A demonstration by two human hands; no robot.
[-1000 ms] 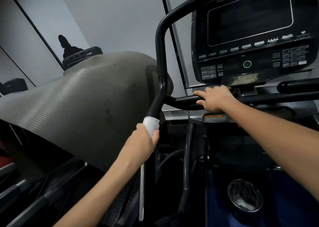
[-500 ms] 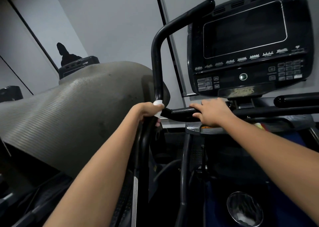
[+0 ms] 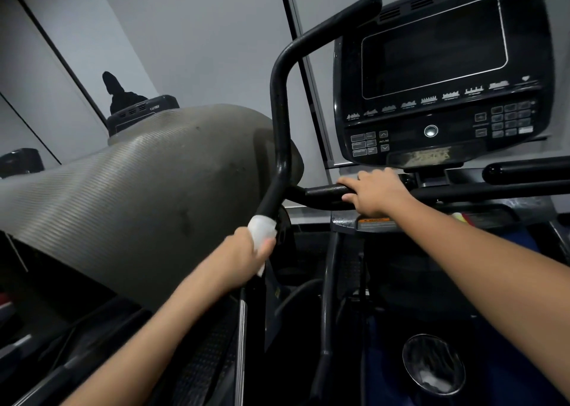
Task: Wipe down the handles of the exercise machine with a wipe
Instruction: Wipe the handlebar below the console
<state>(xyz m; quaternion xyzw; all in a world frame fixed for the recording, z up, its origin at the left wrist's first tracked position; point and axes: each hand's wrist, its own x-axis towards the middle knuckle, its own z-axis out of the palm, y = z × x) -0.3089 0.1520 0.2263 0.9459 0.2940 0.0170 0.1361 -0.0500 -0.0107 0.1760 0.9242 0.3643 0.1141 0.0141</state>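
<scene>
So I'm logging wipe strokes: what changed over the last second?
The left hand, gripping the wipe around the upright handle, slid up to the bend, then back down. The right hand stayed on the horizontal grip.

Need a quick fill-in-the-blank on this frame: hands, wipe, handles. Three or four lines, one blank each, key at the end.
1. The left hand holds a white ____ wrapped round the upright handle.
2. The right hand rests on the ____ handle just below the console.
3. The console's screen is ____, showing no readout.
4. A ribbed grey ____ lies draped to the left of the upright handle.

Missing words: wipe; horizontal; dark; mat
</scene>
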